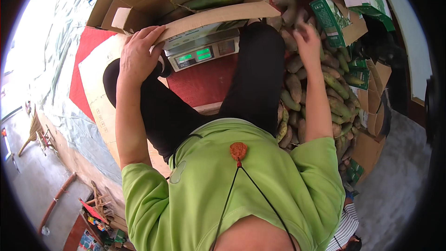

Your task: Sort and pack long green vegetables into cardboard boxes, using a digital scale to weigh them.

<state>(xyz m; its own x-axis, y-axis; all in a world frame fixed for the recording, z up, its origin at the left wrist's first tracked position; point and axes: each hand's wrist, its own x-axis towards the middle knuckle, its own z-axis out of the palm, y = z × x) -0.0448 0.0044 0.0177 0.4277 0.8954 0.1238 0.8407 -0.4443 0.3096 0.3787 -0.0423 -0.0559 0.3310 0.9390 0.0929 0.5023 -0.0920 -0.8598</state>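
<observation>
An open cardboard box [223, 17] rests on a scale [204, 56] with lit green digits, in front of my knees. Inside it lies a long green vegetable [211, 1], possibly a radish; the near flap hides part of the contents. My left hand [141, 52] is closed on the left end of that flap, fingers over its edge and thumb below. To the right, my right hand [308, 42] is over a heap of long, dirt-marked green and brown vegetables [337, 86]. Its thumb and fingers are apart, slightly blurred, and no held item shows.
Green printed cartons [331, 21] stand beyond and beside the heap, with more open cardboard boxes [378, 83] along its right side. A flattened cardboard sheet [100, 83] lies by my left leg, over red matting [86, 49]. Another person in a striped top [346, 225] is at the lower right.
</observation>
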